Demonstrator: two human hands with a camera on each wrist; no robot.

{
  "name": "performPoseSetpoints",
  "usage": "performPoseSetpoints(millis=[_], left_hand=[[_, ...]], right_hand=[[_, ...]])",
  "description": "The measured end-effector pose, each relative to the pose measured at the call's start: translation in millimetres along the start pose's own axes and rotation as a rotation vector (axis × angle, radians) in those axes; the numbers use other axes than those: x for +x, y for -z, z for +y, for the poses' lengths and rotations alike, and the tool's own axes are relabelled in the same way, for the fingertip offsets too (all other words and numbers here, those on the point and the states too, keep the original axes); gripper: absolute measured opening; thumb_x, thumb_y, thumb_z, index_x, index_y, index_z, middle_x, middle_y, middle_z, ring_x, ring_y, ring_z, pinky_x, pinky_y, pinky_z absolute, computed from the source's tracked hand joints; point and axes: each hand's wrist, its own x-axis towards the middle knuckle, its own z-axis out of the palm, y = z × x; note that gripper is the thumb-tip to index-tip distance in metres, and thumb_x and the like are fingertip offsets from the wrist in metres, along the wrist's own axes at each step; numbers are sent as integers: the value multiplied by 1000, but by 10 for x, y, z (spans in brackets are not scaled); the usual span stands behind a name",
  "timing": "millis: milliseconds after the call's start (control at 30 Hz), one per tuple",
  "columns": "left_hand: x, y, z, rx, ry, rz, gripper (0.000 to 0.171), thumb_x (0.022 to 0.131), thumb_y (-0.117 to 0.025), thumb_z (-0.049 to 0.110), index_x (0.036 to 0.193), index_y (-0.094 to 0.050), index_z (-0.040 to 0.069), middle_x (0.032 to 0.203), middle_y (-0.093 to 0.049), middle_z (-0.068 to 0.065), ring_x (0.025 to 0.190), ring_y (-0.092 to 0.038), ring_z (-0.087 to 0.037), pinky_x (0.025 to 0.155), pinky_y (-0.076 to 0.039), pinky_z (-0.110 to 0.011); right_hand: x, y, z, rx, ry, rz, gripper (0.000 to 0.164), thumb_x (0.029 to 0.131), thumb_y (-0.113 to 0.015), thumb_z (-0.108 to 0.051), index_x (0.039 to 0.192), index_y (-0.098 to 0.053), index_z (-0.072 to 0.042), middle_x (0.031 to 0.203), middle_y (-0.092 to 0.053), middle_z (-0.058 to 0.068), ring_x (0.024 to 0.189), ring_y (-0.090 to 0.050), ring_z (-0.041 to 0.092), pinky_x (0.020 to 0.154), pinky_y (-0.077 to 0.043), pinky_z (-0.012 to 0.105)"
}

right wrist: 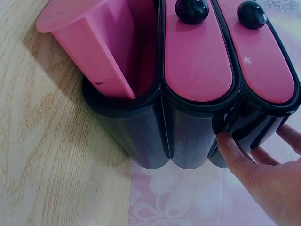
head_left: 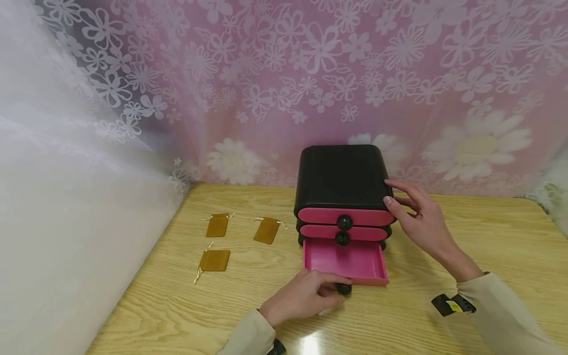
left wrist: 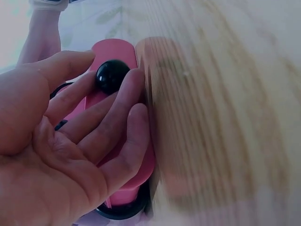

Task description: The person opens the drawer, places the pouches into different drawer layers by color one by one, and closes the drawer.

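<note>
A black mini drawer cabinet (head_left: 341, 175) with three pink drawers stands near the back of the table. Its bottom drawer (head_left: 346, 259) is pulled out and shows a bare pink inside. My left hand (head_left: 306, 296) is at that drawer's front, forefinger and thumb round its round black knob (left wrist: 113, 76); the forefinger's tip passes behind the knob in the left wrist view. My right hand (head_left: 421, 222) rests its fingertips on the cabinet's right side, near the top, steadying contact with fingers spread. The upper two drawers (right wrist: 200, 61) are closed.
Three small brown drawstring pouches lie left of the cabinet: one at the back left (head_left: 217, 225), one nearer the cabinet (head_left: 266, 230), one in front (head_left: 215, 260). A flowered pink curtain (head_left: 275, 88) hangs behind the wooden table (head_left: 168, 305), with white sheeting (head_left: 66, 212) at left.
</note>
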Motion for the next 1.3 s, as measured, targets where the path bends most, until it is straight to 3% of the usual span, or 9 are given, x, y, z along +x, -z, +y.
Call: performPoseSetpoints(millis=[300, 600, 700, 833, 933, 1167, 1300], left_hand=[[-33, 63, 22, -29, 1, -38, 35, 97, -71, 15, 132, -70, 14, 126, -72, 2, 101, -66, 8, 83, -53, -10], [-46, 88, 30, 30, -27, -67, 37, 97, -68, 14, 134, -69, 16, 130, -70, 6, 87, -63, 12, 82, -52, -11], [-50, 83, 21, 30, -39, -69, 40, 97, -68, 14, 137, -67, 17, 133, -69, 6, 89, -63, 12, 82, -52, -11], [-38, 70, 14, -19, -46, -82, 44, 98, -68, 13, 141, -63, 19, 140, -65, 5, 107, -65, 8, 86, -53, -11], [-21, 71, 10, -14, -60, -99, 45, 99, -67, 13, 143, -61, 19, 142, -63, 6, 111, -64, 7, 88, -52, -11], [-39, 138, 62, 40, -64, -159, 42, 101, -65, 18, 143, -61, 15, 143, -62, 4, 108, -65, 8, 90, -51, -10], [-73, 249, 108, 95, -64, -170, 35, 102, -64, 22, 135, -65, 13, 129, -71, 3, 104, -65, 10, 90, -51, -10]], right_hand=[[1, 6, 7, -12, 7, -11, 48, 104, -59, -17, 151, -52, -19, 151, -46, 16, 112, -48, -23, 78, -51, 7], [-2, 7, 8, -17, 13, -5, 47, 103, -59, -16, 150, -53, -19, 151, -46, 17, 112, -48, -24, 79, -50, 6], [-4, 17, 5, -21, 9, -6, 48, 103, -59, -17, 150, -53, -19, 151, -46, 17, 112, -47, -24, 78, -51, 7], [-4, 27, 2, -25, 6, -5, 48, 104, -59, -17, 151, -52, -20, 151, -46, 18, 112, -47, -24, 77, -51, 7], [-3, 27, 4, -23, 12, -1, 47, 103, -59, -16, 150, -53, -19, 150, -46, 18, 112, -47, -24, 77, -51, 7], [-5, 21, 4, -12, 12, -7, 47, 103, -59, -16, 150, -53, -19, 150, -46, 17, 112, -48, -23, 79, -51, 6], [-1, 16, 7, -12, 5, -13, 47, 104, -59, -17, 150, -53, -20, 151, -46, 16, 113, -48, -23, 79, -51, 7]])
